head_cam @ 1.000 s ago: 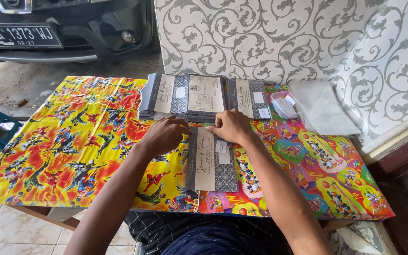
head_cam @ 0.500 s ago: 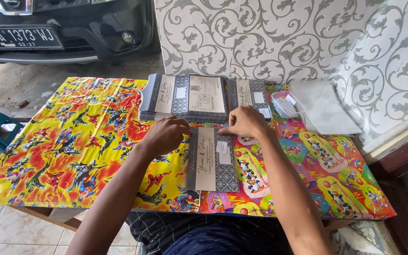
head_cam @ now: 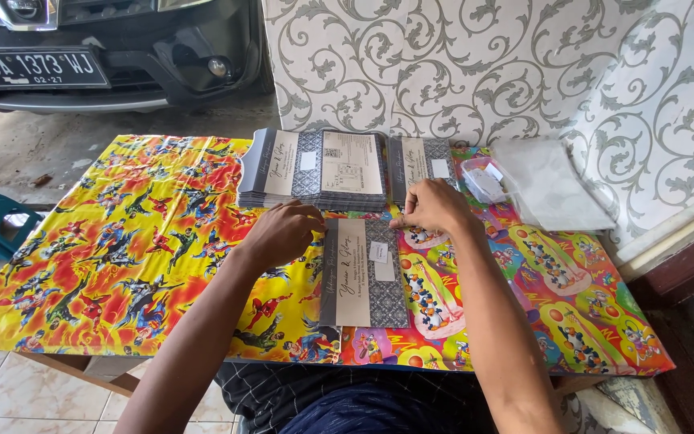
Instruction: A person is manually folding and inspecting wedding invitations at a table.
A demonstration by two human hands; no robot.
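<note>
The right hand (head_cam: 435,207) has slid right, off the grey card (head_cam: 363,273) onto the bright counter (head_cam: 122,241), fingers bunched, holding nothing. Behind stand a card stack (head_cam: 315,170), a second pile (head_cam: 421,165) and clear sleeves (head_cam: 552,185). The left hand (head_cam: 283,233) rests curled at the card's upper left corner.

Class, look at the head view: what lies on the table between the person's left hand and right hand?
The top edge of a single grey invitation card lies between the left hand and right hand.

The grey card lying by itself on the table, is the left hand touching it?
Touching. In the head view, the left hand rests its fingers on the upper left corner of the single grey card.
</note>
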